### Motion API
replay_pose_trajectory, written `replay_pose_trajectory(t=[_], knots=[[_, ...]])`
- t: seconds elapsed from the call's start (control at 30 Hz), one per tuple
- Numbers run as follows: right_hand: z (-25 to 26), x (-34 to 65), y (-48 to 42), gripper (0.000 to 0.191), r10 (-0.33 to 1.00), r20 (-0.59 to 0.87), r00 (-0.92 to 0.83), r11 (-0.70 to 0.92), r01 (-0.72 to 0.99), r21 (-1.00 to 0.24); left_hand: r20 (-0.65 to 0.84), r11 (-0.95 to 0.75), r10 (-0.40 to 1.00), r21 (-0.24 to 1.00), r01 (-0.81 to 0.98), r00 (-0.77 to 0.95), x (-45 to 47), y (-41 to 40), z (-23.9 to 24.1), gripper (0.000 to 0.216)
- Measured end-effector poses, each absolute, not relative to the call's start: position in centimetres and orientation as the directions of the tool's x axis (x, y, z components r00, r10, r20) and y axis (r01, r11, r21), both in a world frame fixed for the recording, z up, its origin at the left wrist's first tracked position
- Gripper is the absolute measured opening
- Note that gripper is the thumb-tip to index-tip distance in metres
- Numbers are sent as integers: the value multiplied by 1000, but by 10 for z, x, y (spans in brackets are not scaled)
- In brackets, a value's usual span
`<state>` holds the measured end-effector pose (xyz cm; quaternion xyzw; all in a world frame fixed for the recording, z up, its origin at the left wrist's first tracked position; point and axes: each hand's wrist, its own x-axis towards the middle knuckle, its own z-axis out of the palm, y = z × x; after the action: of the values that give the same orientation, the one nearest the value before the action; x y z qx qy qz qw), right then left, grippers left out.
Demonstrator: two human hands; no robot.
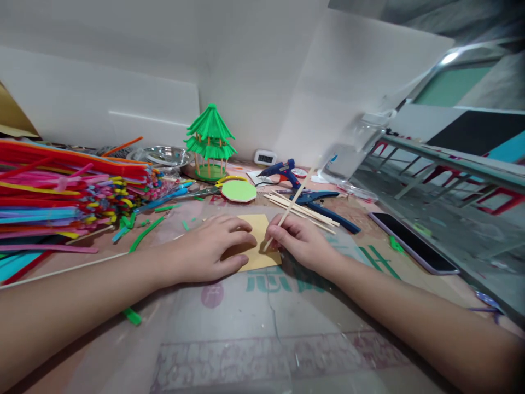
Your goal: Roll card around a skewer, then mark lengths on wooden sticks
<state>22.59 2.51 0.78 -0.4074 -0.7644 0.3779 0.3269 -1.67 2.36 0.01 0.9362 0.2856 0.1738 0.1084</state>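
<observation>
Paper (261,259) lies under my half-open left hand (217,246); my right hand (302,242), fingertips closed, pinches a stick (293,202), more sticks (315,214) beyond it.

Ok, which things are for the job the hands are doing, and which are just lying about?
In the job:
wooden stick, in the right hand
yellow paper, partly under the left hand
spare wooden sticks, probably

Seemingly just lying about:
smartphone
digital timer
clear plastic container
</observation>
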Motion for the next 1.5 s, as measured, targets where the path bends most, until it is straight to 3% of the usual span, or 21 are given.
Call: replay_pose_trajectory(t=[0.23,0.37,0.47,0.6,0.77,0.9,1.03,1.17,1.3,1.5], knots=[[12,228,29,26,705,325,-631,688,495,-530,258,-813,572,304,496,779,-16,25,-1,32],[9,227,28,21,637,419,-647,770,507,-388,248,-805,584,302,511,773,-16,25,-1,29],[8,227,24,22,579,399,-711,807,429,-406,248,-812,572,305,497,782,-16,25,-1,29],[8,226,26,22,637,414,-650,771,528,-356,237,-802,586,307,512,775,-16,25,-2,31],[6,228,28,21,600,382,-703,796,473,-379,251,-819,564,297,492,787,-17,26,-3,30],[6,231,31,22,662,415,-624,749,561,-352,252,-815,572,287,504,781,-17,26,-3,30],[8,231,31,23,611,379,-695,783,463,-415,248,-819,565,287,498,787,-17,26,-3,30],[9,231,32,22,633,420,-650,774,534,-340,239,-815,572,277,509,785,-17,27,-3,31],[9,231,32,23,572,397,-718,815,443,-374,233,-820,561,285,496,794,-16,29,-3,31],[6,232,32,23,622,416,-663,782,497,-377,230,-810,577,288,511,784,-16,28,-4,30]])
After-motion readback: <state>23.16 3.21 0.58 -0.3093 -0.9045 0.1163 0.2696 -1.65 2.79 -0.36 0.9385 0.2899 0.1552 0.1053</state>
